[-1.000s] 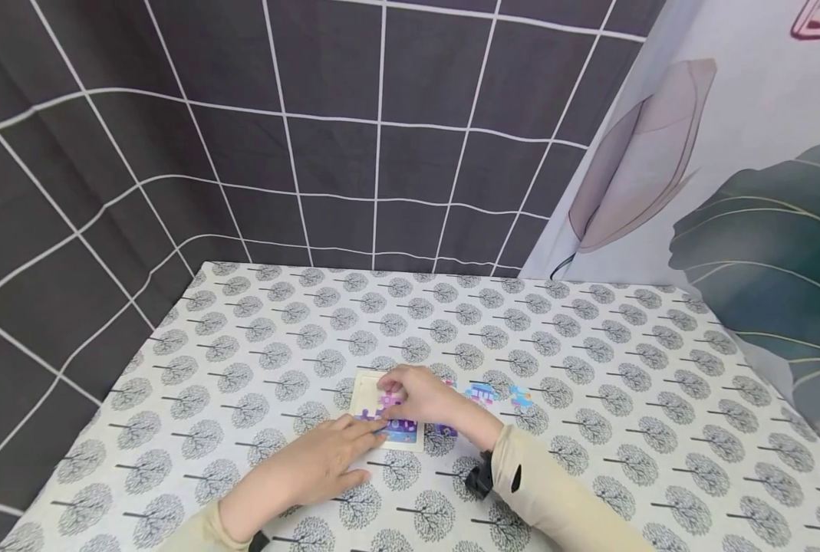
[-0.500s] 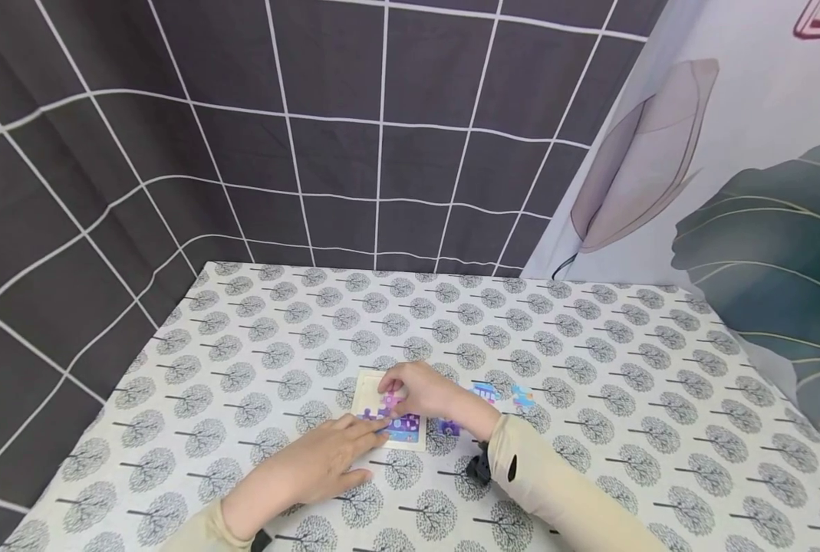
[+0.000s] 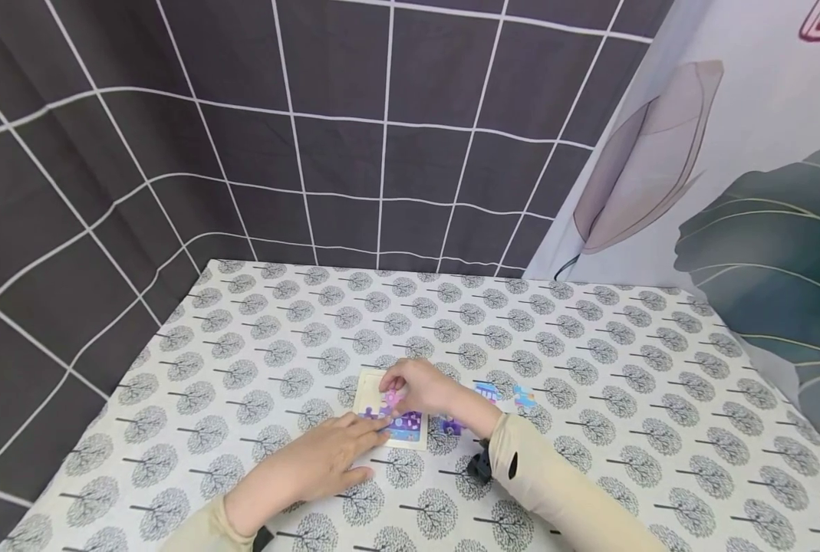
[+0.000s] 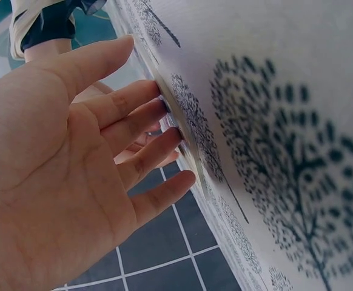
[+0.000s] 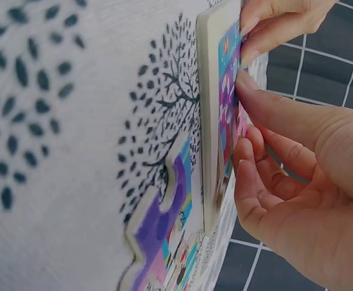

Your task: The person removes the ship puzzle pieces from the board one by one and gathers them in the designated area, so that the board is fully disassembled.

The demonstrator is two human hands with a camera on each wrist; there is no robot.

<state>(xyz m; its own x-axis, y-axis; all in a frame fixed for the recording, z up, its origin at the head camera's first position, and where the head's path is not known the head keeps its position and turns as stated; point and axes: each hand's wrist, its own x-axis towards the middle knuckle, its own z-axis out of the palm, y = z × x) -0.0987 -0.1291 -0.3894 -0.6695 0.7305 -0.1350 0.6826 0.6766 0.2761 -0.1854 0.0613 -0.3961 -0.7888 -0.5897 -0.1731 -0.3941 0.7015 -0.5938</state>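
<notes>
A cream puzzle tray [image 3: 364,389] lies on the cloth, its near part filled with purple and blue jigsaw pieces [image 3: 406,427]. Over the tray, my right hand [image 3: 425,388] pinches a pink jigsaw piece [image 3: 393,397] between thumb and fingers. In the right wrist view, the thumb [image 5: 273,112] presses at the picture's surface, and the curled fingers partly cover the pink piece. My left hand [image 3: 327,454] reaches in from the near left with fingers extended, the fingertips resting on the tray's near-left edge. The left wrist view shows that palm [image 4: 49,157] with nothing in it.
Right of the tray lie loose jigsaw pieces: a purple one [image 3: 451,426] by the right forearm, a blue-and-white one [image 3: 485,392] and a blue-and-orange one [image 3: 523,396]. Tree-print cloth [image 3: 589,460] covers the table. A dark gridded curtain [image 3: 334,161] hangs behind it.
Both hands stay almost in place at the tray, the right one still pinching the pink piece. The head view has shifted slightly.
</notes>
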